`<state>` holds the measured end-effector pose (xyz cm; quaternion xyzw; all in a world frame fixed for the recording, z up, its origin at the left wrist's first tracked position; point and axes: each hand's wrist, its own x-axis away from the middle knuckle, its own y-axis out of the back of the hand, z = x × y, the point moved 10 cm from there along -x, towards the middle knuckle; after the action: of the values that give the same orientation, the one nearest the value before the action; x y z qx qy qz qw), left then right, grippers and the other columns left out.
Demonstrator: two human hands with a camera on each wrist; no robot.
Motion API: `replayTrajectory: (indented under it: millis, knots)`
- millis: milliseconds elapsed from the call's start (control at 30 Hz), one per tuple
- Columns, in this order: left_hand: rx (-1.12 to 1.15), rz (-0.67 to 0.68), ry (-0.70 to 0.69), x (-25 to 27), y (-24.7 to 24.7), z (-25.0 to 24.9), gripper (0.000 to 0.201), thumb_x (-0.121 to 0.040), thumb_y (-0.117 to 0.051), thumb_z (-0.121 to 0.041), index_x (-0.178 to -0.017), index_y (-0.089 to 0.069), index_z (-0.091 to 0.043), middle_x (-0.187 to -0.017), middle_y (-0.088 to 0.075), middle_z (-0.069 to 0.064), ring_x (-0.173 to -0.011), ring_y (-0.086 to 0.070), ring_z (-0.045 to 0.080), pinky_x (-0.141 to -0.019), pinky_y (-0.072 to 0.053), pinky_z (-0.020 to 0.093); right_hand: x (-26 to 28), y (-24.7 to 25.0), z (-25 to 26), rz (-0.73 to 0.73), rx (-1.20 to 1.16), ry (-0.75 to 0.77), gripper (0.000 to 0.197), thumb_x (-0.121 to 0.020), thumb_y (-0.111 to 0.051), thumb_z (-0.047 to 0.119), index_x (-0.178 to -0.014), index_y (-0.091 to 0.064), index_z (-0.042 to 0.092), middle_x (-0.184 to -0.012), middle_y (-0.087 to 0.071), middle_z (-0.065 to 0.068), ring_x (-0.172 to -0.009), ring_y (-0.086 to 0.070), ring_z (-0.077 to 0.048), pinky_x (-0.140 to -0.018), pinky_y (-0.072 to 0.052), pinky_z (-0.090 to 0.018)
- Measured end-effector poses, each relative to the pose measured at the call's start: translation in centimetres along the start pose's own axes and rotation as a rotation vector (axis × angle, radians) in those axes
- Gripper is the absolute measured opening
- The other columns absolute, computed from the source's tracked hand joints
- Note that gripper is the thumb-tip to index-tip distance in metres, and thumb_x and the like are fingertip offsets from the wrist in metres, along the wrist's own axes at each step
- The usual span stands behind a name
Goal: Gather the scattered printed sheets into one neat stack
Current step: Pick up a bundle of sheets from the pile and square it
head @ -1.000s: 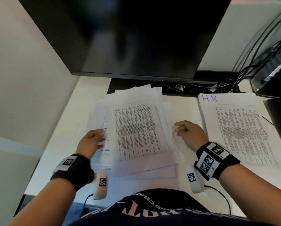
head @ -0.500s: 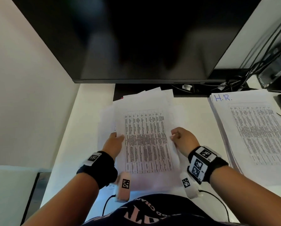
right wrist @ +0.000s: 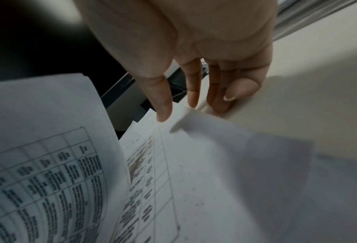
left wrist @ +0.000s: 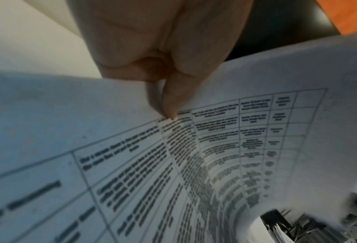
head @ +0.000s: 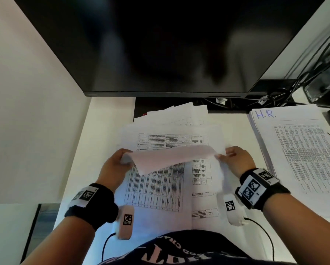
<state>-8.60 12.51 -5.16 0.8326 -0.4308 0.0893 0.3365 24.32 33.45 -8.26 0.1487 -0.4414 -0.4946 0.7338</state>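
A loose pile of printed sheets (head: pixel 160 190) lies on the white desk (head: pixel 103 131) below the monitor, with several sheets fanned out at its far end. My left hand (head: pixel 115 167) pinches the left edge of the top sheet (head: pixel 170 157), which is lifted and curls over, blank side up. In the left wrist view the left hand (left wrist: pixel 163 102) nips that sheet (left wrist: pixel 215 148) between thumb and fingers. My right hand (head: pixel 236 159) is at the pile's right edge. The right wrist view shows the right hand (right wrist: pixel 186 108) with its thumb on a lower sheet (right wrist: pixel 194 180) and its fingers at the bent-up edge.
A separate squared stack marked "H.R." (head: pixel 303 153) lies on the desk to the right. A large dark monitor (head: pixel 160 44) overhangs the far end of the pile. Black cables (head: pixel 275 96) and dark equipment sit at the back right. A wall (head: pixel 26 111) bounds the left side.
The top sheet lay flat half a second ago; my left hand has since lifted its left edge so it curls over. Both hands have closed in on the pile's sides.
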Motion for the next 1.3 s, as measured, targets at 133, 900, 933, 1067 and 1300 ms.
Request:
replayTrajectory:
  millis: [133, 900, 933, 1067, 1300]
  knots:
    - [-0.030, 0.098, -0.068, 0.8, 0.4, -2.0, 0.022, -0.090, -0.061, -0.025, -0.111, -0.065, -0.021, -0.097, -0.072, 0.000, -0.088, -0.067, 0.016, -0.073, -0.050, 0.028, -0.3, 0.4, 1.2, -0.037, 0.005, 0.065, 0.015, -0.089, -0.060, 0.022, -0.080, -0.053, 0.014, -0.073, -0.056, 0.000, -0.077, -0.054, -0.025, -0.067, -0.040, -0.030]
    - [-0.277, 0.309, -0.365, 3.3, -6.2, -7.5, 0.031, -0.087, -0.065, -0.029, -0.095, -0.049, -0.054, -0.094, -0.067, -0.012, -0.081, -0.066, 0.018, -0.071, -0.054, 0.027, 2.8, 1.2, 4.5, 0.147, -0.277, 0.308, 0.021, -0.094, -0.053, 0.025, -0.084, -0.069, 0.017, -0.078, -0.068, 0.010, -0.076, -0.061, -0.012, -0.071, -0.043, -0.021]
    - [-0.230, 0.324, -0.373, 3.8, -6.3, -7.4, 0.043, -0.088, -0.065, -0.027, -0.107, -0.044, -0.058, -0.101, -0.067, -0.011, -0.089, -0.066, 0.015, -0.082, -0.054, 0.027, 2.2, 1.4, 3.5, 0.089, -0.271, 0.252, 0.018, -0.095, -0.052, 0.027, -0.090, -0.067, 0.017, -0.085, -0.068, 0.004, -0.080, -0.061, -0.019, -0.069, -0.042, -0.022]
    - [-0.326, 0.382, -0.505, 5.5, -6.9, -6.9, 0.049, -0.092, -0.059, -0.022, -0.125, -0.041, -0.054, -0.090, -0.060, -0.022, -0.086, -0.057, -0.010, -0.080, -0.045, 0.016, 1.7, -0.5, 1.4, 0.118, -0.144, 0.115, 0.036, -0.081, -0.069, 0.039, -0.111, -0.059, 0.020, -0.098, -0.065, -0.003, -0.091, -0.062, -0.023, -0.080, -0.046, -0.029]
    - [-0.419, 0.327, -0.647, 6.5, -5.0, -6.5, 0.036, -0.086, -0.039, -0.051, -0.098, -0.064, -0.028, -0.081, -0.052, -0.025, -0.081, -0.048, -0.017, -0.070, -0.038, 0.006, 1.4, -1.6, 0.3, 0.119, 0.085, 0.024, 0.055, -0.074, -0.078, 0.022, -0.118, -0.047, 0.016, -0.113, -0.059, -0.009, -0.103, -0.058, -0.028, -0.085, -0.042, -0.030]
